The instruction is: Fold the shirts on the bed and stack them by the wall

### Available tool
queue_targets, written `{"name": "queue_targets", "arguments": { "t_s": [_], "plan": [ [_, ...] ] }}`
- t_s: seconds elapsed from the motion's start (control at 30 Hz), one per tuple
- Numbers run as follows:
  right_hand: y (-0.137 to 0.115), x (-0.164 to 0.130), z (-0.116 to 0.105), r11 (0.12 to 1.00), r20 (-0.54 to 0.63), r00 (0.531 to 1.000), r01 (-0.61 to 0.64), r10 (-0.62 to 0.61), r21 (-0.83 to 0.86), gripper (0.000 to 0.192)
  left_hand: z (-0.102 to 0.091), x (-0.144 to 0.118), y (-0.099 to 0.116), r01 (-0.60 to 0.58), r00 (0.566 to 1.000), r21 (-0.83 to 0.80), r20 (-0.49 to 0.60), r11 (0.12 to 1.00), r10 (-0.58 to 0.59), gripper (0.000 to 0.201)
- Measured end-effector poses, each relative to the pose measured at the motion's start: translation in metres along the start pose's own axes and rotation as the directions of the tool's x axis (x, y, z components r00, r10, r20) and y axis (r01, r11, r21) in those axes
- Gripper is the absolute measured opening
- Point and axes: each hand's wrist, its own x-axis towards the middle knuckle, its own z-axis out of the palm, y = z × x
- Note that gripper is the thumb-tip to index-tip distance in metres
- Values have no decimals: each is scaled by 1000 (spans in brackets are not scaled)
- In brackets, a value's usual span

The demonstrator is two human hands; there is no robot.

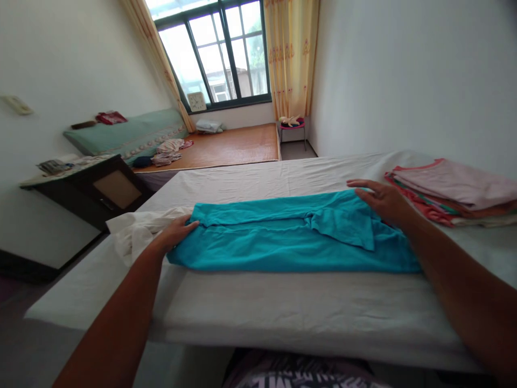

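A turquoise T-shirt [258, 248] lies folded into a long strip on the white-covered table [291, 307], with one short sleeve turned back over it near the right end. At its left end, my left hand [180, 233] is closed on the edge, thumb on top and the other fingers partly hidden. My right hand [382, 200] is at the far right end of the shirt, fingers stretched out and apart. Whether its fingertips touch the fabric I cannot tell. A crumpled white cloth [135, 229] lies just beyond my left hand.
Folded clothes [456, 186] are stacked at the right, a pink one on top. Behind the table stands a bed with a brown mat [238, 143]. A dark cabinet [109, 188] is at the left, and a pink stool [293, 125] stands by the window.
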Motion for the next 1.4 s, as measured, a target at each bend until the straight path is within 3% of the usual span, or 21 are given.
{"name": "queue_targets", "arguments": {
  "t_s": [0.1, 0.2, 0.33, 0.5, 0.6, 0.67, 0.7, 0.77, 0.8, 0.87, 0.97, 1.07, 1.13, 1.2, 1.3, 1.4],
  "plan": [
    [13, 2, -18, 984, -183, 968, -157, 170, 87, 27, -2, -1, 35, -121, 990, 43, -70, 992, 124, 52],
    [23, 2, -21, 954, -208, 947, -198, 245, 224, 22, 11, 0, 85, -252, 967, 82, -22, 964, 255, 44],
    [21, 0, -19, 962, -178, 960, -180, 217, 204, 20, 58, 5, 144, -329, 931, -61, 149, 942, 334, 39],
    [13, -2, -19, 975, -147, 967, -189, 206, 120, 21, 124, 7, 184, -409, 890, -45, 204, 912, 409, 32],
    [12, -2, -20, 975, -93, 975, -193, 204, 110, 22, 138, 0, 197, -286, 850, -213, 393, 934, 350, 40],
    [10, -2, -21, 976, -82, 977, -186, 196, 117, 22, 135, 0, 200, -169, 846, -383, 416, 908, 333, 55],
    [8, -2, -22, 976, -92, 977, -180, 192, 121, 22, 131, 1, 199, -155, 874, -444, 355, 882, 333, 60],
    [6, -2, -25, 977, -124, 975, -170, 186, 130, 22, 124, 4, 189, -240, 920, -453, 176, 858, 350, 63],
    [5, -2, -26, 976, -135, 973, -167, 185, 137, 23, 124, 4, 181, -313, 916, -388, 117, 867, 383, 62],
    [4, -3, -26, 975, -134, 973, -170, 190, 144, 24, 130, -3, 162, -465, 863, -173, 130, 868, 488, 57],
    [7, -3, -21, 973, -94, 976, -183, 197, 142, 25, 152, -34, 135, -643, 751, 103, 279, 758, 599, 52],
    [11, -3, -17, 971, -67, 976, -194, 205, 140, 22, 165, -68, 122, -731, 675, 189, 343, 656, 654, 49],
    [13, -3, -17, 968, -58, 974, -208, 218, 138, 22, 160, -75, 118, -751, 656, 205, 342, 627, 673, 43],
    [16, -2, -21, 964, -78, 970, -215, 229, 157, 22, 146, -66, 111, -686, 728, 255, 231, 682, 646, 42],
    [24, 0, -31, 941, -164, 951, -213, 260, 262, 19, 123, -36, 95, -421, 902, 245, 15, 873, 431, 54],
    [35, 1, -41, 887, -237, 908, -233, 346, 399, 16, 111, -10, 86, -150, 989, 9, 19, 989, 150, 70]
  ]
}}
